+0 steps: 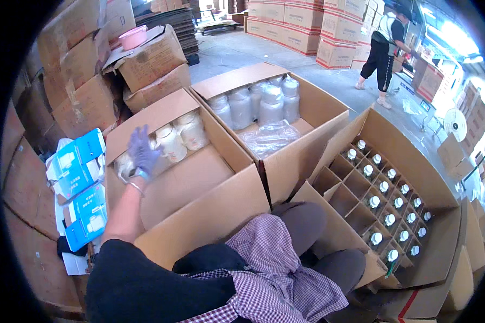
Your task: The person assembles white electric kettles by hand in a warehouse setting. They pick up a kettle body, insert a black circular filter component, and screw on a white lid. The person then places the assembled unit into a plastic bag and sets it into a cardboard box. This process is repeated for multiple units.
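Observation:
My left hand (143, 151), in a thin purple glove, reaches over the left cardboard box (210, 199). Its fingers are stretched out and apart, and I see nothing held in them. Close beside it, white jars (171, 143) stand in a row along the far side of that box, some partly covered by its raised flap and by my hand. My right hand does not show. The box to the right of it (302, 161) holds several bagged white bottles (270, 105) and a crumpled clear plastic bag (272, 137).
At my right, a divided carton (436, 237) holds several white-capped bottles (383, 187); some of its compartments hold none. Flattened blue and white packages (76, 164) lie at the left. Stacked cartons (73, 102) rise behind them, near a pink basin (133, 37). Another person (383, 51) stands far right.

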Motion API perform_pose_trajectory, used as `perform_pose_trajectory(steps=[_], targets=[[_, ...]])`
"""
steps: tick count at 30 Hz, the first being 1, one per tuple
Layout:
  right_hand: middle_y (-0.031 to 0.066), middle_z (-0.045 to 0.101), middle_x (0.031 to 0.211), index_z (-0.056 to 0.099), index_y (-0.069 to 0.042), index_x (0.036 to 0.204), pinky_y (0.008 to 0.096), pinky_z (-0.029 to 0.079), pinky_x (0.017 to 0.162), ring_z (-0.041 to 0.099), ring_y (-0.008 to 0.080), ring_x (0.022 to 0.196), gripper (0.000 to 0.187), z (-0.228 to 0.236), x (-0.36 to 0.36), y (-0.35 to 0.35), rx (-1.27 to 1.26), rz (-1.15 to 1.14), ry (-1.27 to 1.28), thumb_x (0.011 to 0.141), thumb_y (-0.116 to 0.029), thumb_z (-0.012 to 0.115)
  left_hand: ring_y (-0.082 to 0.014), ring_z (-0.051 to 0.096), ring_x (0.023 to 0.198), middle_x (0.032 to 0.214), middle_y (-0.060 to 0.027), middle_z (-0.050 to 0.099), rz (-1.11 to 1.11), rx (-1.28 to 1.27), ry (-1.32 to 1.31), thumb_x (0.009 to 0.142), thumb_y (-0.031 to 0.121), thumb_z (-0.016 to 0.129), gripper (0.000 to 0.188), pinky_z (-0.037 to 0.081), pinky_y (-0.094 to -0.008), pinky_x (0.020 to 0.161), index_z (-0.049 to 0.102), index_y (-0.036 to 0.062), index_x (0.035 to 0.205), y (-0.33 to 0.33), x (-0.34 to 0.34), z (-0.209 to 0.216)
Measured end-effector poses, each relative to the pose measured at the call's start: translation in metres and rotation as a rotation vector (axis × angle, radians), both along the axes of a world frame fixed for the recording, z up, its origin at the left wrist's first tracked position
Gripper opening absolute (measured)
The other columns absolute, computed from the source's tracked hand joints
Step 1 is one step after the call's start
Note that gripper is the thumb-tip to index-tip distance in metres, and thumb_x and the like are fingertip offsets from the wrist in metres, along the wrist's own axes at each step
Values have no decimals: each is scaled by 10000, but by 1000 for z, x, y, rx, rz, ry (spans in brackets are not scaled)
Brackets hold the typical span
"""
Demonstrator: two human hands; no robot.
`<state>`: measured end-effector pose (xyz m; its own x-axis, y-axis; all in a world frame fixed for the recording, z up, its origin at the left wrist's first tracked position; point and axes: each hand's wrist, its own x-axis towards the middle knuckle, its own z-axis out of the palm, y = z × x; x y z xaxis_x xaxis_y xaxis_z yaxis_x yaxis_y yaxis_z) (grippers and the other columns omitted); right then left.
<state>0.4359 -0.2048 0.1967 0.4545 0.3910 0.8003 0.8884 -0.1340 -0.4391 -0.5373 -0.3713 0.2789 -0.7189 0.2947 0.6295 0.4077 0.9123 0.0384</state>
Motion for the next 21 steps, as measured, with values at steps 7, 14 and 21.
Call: perform_pose_trajectory(steps=[7, 14, 21], targets=[[138, 633, 1186, 623, 5, 1204, 404, 457, 992, 592, 292, 1118, 438, 116, -362, 86, -105, 660, 97, 805, -130, 744, -336, 478, 1350, 1424, -154, 558, 108, -246, -76, 760, 454, 726, 837, 339, -430, 1167, 484, 48, 1450, -41, -164, -64], [186, 468, 1418, 481, -122, 1437, 541, 351, 1129, 462, 400, 1312, 738, 77, -610, 52, -347, 2006, -499, 756, -254, 731, -344, 535, 1277, 1414, -157, 550, 180, -358, -280, 889, 193, 613, 511, 445, -419, 1064, 524, 82, 1380, -60, -202, -78], [123, 537, 1243, 549, -124, 1296, 609, 287, 1138, 466, 336, 1287, 517, 0, -691, 16, -306, 1928, -732, 797, -221, 638, -337, 699, 903, 923, -166, 735, -119, -60, -110, 859, 208, 624, 190, 547, -437, 821, 751, 100, 949, -76, -271, 4]])
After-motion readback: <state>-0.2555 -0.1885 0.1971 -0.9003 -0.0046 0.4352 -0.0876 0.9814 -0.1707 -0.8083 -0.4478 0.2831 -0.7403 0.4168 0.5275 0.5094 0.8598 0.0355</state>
